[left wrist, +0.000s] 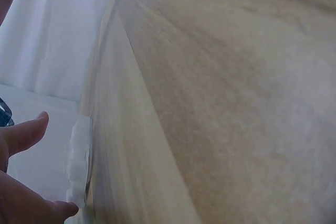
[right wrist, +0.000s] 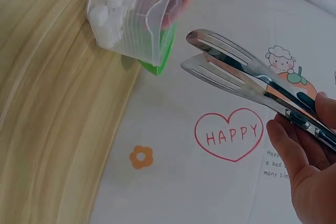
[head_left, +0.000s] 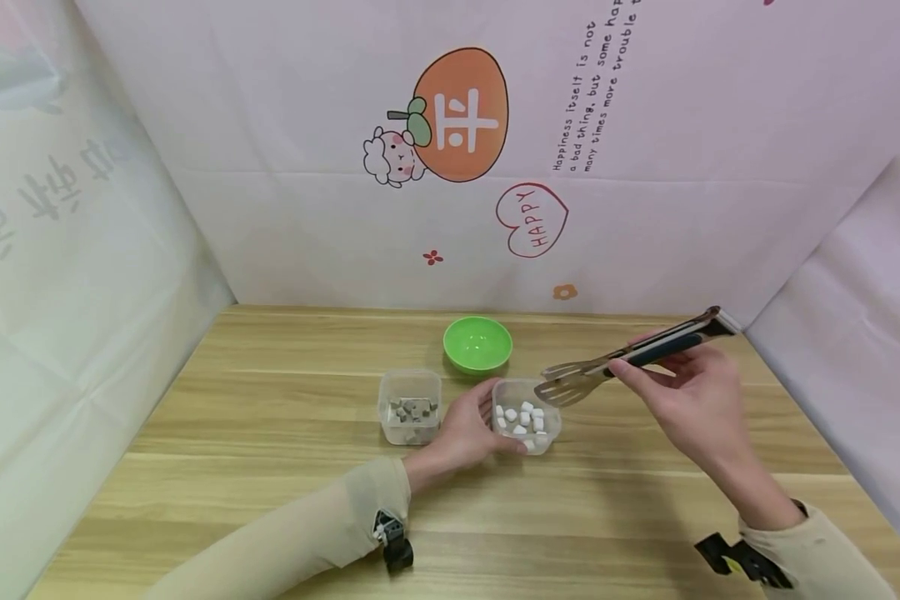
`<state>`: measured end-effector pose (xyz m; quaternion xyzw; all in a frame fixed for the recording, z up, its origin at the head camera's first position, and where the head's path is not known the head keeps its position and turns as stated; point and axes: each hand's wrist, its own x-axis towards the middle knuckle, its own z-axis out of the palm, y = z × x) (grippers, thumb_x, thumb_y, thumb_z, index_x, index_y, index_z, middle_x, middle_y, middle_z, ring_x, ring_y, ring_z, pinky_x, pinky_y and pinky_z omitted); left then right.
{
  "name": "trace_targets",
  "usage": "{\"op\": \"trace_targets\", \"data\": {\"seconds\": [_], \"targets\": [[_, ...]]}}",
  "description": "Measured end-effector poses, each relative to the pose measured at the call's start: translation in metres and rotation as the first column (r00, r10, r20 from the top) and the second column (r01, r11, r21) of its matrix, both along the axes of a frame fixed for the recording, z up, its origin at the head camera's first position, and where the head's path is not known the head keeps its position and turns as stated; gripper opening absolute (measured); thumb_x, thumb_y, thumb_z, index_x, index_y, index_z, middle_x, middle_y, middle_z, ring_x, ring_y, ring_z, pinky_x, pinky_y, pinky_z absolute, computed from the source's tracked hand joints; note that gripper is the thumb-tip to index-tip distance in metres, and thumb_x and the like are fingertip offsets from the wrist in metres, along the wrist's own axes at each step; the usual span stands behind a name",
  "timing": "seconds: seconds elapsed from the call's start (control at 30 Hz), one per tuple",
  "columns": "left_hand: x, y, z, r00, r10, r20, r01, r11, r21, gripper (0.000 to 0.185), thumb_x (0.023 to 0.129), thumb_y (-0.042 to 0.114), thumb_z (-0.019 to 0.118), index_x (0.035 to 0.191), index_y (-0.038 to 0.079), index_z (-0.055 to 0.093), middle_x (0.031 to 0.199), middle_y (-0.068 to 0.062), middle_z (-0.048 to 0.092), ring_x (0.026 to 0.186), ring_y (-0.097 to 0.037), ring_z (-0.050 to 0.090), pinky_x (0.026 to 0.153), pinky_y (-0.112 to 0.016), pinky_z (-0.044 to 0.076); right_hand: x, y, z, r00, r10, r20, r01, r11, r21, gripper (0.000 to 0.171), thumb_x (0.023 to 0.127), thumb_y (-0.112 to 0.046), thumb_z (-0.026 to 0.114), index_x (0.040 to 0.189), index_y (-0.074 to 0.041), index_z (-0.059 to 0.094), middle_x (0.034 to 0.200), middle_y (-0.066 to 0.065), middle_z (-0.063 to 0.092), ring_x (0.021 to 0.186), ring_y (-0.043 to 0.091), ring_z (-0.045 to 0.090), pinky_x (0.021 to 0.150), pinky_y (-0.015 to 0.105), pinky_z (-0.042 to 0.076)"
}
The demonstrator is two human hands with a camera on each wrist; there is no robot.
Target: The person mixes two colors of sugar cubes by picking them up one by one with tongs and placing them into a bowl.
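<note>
My left hand [head_left: 465,429] holds a clear plastic container [head_left: 549,440] from its left side, thumb along the front and fingers at the back. Several small white pieces [head_left: 525,417] lie in it. In the left wrist view, only the thumb and some fingers of that hand [left wrist: 26,182] show at the lower left. My right hand [head_left: 701,404] grips metal tongs [head_left: 648,348] with dark handles. Their slotted tips are slightly apart with nothing between them, above the container's right rim. In the right wrist view the tongs [right wrist: 231,80] point toward the container [right wrist: 149,32].
A second clear container [head_left: 411,383] with several grey pieces [head_left: 412,409] stands just left of my left hand. Behind the two containers is a green bowl [head_left: 477,343]. A printed white backdrop [head_left: 307,242] rises at the wooden table's [head_left: 270,400] back edge, with white sheets on both sides.
</note>
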<state>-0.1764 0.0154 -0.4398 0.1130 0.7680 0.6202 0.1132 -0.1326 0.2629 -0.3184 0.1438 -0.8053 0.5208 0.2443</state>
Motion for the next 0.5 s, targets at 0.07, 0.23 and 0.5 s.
{"op": "trace_targets", "data": {"seconds": [0.07, 0.23, 0.5], "targets": [[0.000, 0.001, -0.001, 1.000, 0.005, 0.008, -0.005, 1.000, 0.011, 0.110, 0.065, -0.001, 0.098, 0.159, -0.001, 0.040, 0.162, -0.015, 0.044, 0.147, -0.032, 0.044, 0.122, -0.037, 0.037, -0.002, -0.003, -0.003, 1.000, -0.019, 0.009, 0.019, 1.000, 0.011, 0.026, 0.085, 0.011, 0.082, 0.107, 0.008, 0.071, 0.097, 0.004, 0.074, 0.092, 0.009, 0.074, 0.082, 0.023, 0.063], [0.000, 0.001, -0.001, 1.000, 0.013, 0.017, -0.014, 0.999, 0.036, 0.110, 0.064, -0.003, 0.098, 0.158, -0.001, 0.041, 0.161, -0.015, 0.046, 0.147, -0.032, 0.044, 0.122, -0.037, 0.037, -0.006, -0.009, -0.010, 0.999, -0.042, 0.028, 0.041, 0.999, 0.022, 0.025, 0.084, 0.007, 0.085, 0.106, 0.006, 0.073, 0.093, 0.002, 0.075, 0.088, 0.007, 0.074, 0.078, 0.021, 0.063], [0.000, -0.001, -0.001, 1.000, 0.000, 0.012, 0.000, 0.998, 0.058, 0.108, 0.064, -0.005, 0.097, 0.157, -0.001, 0.043, 0.159, -0.016, 0.049, 0.146, -0.032, 0.045, 0.122, -0.038, 0.037, -0.014, -0.019, -0.025, 0.999, -0.021, 0.034, 0.020, 1.000, 0.014, 0.023, 0.086, 0.006, 0.083, 0.106, 0.006, 0.071, 0.093, 0.007, 0.074, 0.087, 0.005, 0.073, 0.075, 0.020, 0.063]]}}
